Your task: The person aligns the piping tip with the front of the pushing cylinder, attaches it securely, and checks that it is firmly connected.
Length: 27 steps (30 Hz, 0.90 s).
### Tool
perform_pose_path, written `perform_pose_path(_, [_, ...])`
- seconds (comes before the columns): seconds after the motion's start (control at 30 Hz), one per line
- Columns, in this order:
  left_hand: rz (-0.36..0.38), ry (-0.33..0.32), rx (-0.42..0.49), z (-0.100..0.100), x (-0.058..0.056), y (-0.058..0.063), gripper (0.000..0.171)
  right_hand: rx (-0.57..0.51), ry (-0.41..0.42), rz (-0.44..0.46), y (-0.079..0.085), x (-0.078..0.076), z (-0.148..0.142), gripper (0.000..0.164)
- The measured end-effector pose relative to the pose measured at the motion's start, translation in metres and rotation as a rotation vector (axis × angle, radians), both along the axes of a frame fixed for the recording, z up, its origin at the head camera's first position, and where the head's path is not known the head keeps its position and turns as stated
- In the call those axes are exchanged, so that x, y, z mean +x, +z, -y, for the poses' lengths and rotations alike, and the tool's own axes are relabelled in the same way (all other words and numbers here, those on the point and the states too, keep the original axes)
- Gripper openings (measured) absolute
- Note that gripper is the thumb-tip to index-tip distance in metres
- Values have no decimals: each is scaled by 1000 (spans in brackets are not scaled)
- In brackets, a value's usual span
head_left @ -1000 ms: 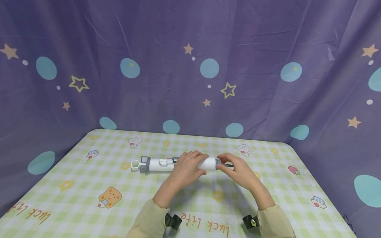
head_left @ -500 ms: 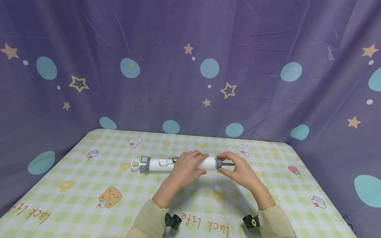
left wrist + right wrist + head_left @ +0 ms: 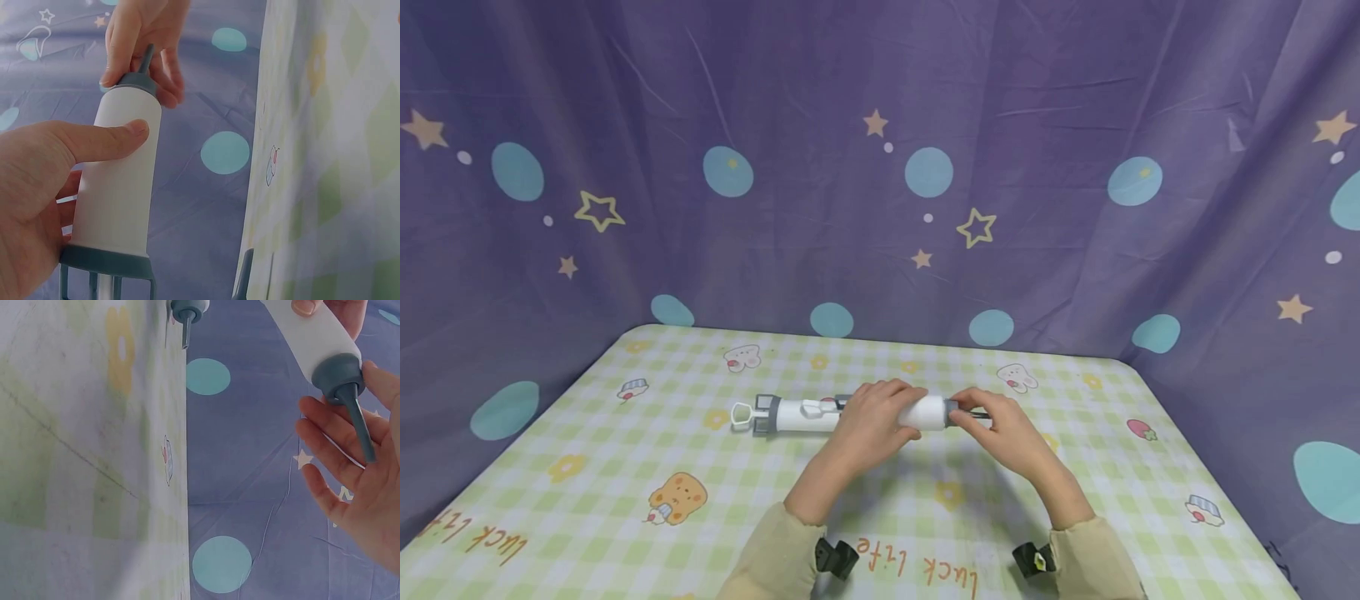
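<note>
My left hand grips the white barrel of an icing syringe, thumb across its front in the left wrist view. The syringe has a grey end frame and a thin grey nozzle. At the other end my right hand pinches the grey nozzle cap, its lower fingers spread under the nozzle in the right wrist view. A second, similar syringe lies on the table below the held one, its white pull handle pointing left. My left hand and the held syringe hide part of it.
The table wears a green checked cloth with cartoon prints. A purple curtain with stars and blue dots stands behind and at both sides. Black wrist mounts sit at my cuffs.
My right thumb and fingers shift around the nozzle cap, moving slightly off it and back over it. My left hand and both syringes stay in about the same place.
</note>
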<state>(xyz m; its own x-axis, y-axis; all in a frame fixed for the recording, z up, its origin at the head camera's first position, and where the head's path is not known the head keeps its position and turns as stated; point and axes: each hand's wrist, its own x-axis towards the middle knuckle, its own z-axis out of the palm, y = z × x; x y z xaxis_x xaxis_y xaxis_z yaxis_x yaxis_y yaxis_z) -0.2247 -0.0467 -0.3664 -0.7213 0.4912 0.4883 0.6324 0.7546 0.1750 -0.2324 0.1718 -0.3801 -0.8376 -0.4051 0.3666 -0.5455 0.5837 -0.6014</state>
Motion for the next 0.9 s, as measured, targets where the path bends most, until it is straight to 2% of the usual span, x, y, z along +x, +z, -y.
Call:
perform_pose_path(0.3, [-8,8,-24,0,2,1,49,7,-22,33,-2,0,0,29])
perform_pose_path(0.43, [-1,15,-18,0,2,1,50,-16,15,-10,-2,1,0,43])
perform_pose_path(0.53, [-5,13,-11,1,1,1,50,-14,54,-79,-1,0,0,48])
perform_pose_path(0.73, [-17,11,-10,1,0,1,50,-35,103,-125,-2,-3,1,45])
perform_pose_path(0.9, [-16,8,-12,1,0,1,50,-39,97,-125,-2,-3,0,40])
